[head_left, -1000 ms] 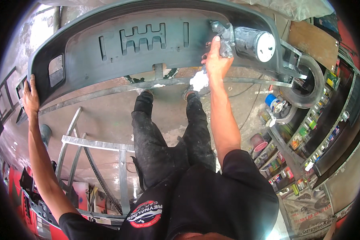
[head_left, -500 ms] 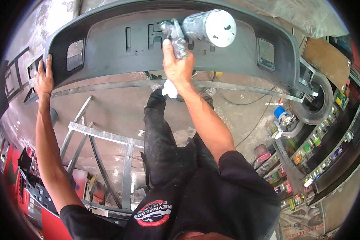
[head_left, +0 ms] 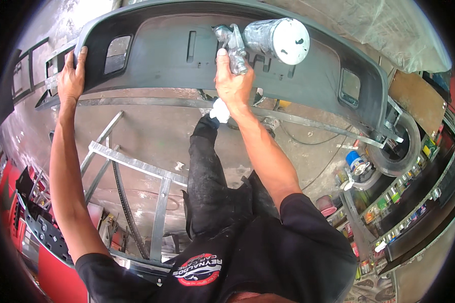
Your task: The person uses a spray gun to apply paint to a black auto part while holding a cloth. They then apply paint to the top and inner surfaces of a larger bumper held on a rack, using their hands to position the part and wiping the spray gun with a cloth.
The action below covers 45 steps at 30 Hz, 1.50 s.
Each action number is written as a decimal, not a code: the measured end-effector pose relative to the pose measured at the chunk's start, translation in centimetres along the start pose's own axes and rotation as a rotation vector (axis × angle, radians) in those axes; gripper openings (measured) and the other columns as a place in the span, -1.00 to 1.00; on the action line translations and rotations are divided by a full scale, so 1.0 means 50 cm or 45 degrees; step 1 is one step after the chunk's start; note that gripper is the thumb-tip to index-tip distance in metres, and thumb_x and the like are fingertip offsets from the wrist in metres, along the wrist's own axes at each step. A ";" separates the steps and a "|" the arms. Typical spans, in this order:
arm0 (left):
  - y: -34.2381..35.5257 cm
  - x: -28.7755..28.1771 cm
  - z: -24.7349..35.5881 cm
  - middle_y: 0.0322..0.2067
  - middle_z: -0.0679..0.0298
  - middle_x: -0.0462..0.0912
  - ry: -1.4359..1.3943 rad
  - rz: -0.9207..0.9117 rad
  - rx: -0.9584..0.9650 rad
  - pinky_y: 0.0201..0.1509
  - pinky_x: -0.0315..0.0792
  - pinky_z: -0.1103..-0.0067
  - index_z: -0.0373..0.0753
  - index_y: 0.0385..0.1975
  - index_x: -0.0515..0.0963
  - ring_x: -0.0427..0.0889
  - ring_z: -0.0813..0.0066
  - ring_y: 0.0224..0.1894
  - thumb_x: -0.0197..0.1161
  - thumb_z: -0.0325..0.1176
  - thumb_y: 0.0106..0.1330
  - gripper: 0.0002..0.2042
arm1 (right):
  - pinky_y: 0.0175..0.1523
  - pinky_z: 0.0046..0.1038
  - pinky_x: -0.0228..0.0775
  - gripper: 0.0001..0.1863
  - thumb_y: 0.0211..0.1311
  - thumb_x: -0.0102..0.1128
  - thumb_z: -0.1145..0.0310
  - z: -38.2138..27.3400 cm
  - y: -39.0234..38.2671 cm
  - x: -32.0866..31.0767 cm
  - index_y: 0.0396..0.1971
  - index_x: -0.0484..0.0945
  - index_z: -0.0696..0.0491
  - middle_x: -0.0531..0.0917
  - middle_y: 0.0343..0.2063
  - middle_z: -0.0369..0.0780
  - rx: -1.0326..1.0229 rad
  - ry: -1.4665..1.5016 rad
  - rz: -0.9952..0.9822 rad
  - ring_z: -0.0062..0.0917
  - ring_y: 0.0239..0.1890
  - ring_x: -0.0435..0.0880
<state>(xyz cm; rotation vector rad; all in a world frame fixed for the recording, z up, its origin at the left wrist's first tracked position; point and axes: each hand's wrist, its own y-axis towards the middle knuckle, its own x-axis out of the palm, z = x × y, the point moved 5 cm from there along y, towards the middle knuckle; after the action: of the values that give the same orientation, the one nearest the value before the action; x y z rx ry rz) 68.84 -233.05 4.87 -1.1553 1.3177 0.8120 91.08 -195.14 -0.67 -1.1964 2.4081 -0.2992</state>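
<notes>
A long dark grey car bumper (head_left: 162,53) with two window-like openings lies across a metal stand. At its left end my left hand (head_left: 72,81) is closed on the edge. My right hand (head_left: 234,86) is wrapped around a spray gun (head_left: 235,53), held over the middle of the bumper. A whitish cup (head_left: 275,40) with dark chips on its round end extends from the gun to the right. Beside my right wrist shows a crumpled white wad (head_left: 220,110); I cannot tell whether the hand holds it. The fingers on the gun's far side are hidden.
The stand's metal rail (head_left: 151,102) runs under the bumper's near edge. A metal frame (head_left: 136,161) stands left of my legs. At right are a tyre (head_left: 412,146), a blue-and-white can (head_left: 356,161), shelves of small items (head_left: 389,202) and a hose (head_left: 313,144) on the floor.
My left hand and the bumper have shifted right over the stand. The spray gun in my right hand has moved slightly right too. The whole view has tilted a little.
</notes>
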 end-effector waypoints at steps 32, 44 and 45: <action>-0.019 -0.077 0.075 -0.21 -0.19 0.64 -0.381 -0.047 -0.304 0.00 0.43 0.08 -0.10 0.14 0.44 0.58 -0.25 -0.07 -0.09 0.33 0.31 -0.34 | -0.50 -0.24 0.40 -0.71 0.27 0.20 0.17 -0.091 -0.070 0.237 -0.46 0.53 0.12 0.57 -0.72 -0.09 -0.277 -0.179 -0.110 -0.11 -0.63 0.62; -0.016 -0.089 0.098 -0.13 -0.20 0.62 -0.445 -0.151 -0.321 0.06 0.41 0.14 -0.15 0.21 0.39 0.57 -0.23 -0.03 -0.08 0.22 0.38 -0.39 | -0.48 -0.23 0.39 -0.69 0.30 0.18 0.18 -0.128 -0.102 0.250 -0.39 0.55 0.17 0.55 -0.72 -0.08 -0.178 0.081 0.126 -0.12 -0.64 0.60; -0.013 -0.087 0.105 -0.09 -0.22 0.60 -0.444 -0.188 -0.321 0.08 0.39 0.15 -0.19 0.24 0.37 0.55 -0.25 -0.01 -0.09 0.21 0.40 -0.37 | -0.48 -0.23 0.39 -0.69 0.30 0.18 0.18 -0.112 -0.091 0.228 -0.39 0.55 0.17 0.55 -0.72 -0.08 -0.172 0.084 0.166 -0.12 -0.64 0.60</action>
<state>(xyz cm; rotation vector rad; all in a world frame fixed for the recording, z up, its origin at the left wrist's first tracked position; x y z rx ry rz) 70.46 -227.57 8.67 -1.2251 0.8506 1.0372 85.56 -207.00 2.78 -1.0943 2.5853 -0.1391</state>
